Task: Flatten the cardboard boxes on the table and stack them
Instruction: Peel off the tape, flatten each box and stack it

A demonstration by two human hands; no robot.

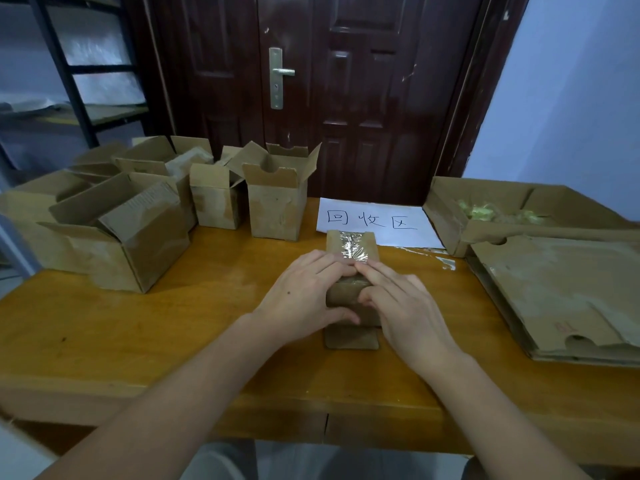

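Pressing flat-fingered left hand (304, 292) and right hand (398, 306), small taped cardboard box (349, 251), glossy wooden table (138, 327)

- Dim, even indoor light is washing the room in a cool bluish cast.
- Glare is flashing off the clear tape (351, 247) on the small box and sheening faintly on the dark door (363, 98).
- Soft, weak shadows are pooling under the forearms and beside the boxes.
- Wide-angle distortion is bowing the table (138, 341) edge and smearing the shelving (69, 81) at far left.
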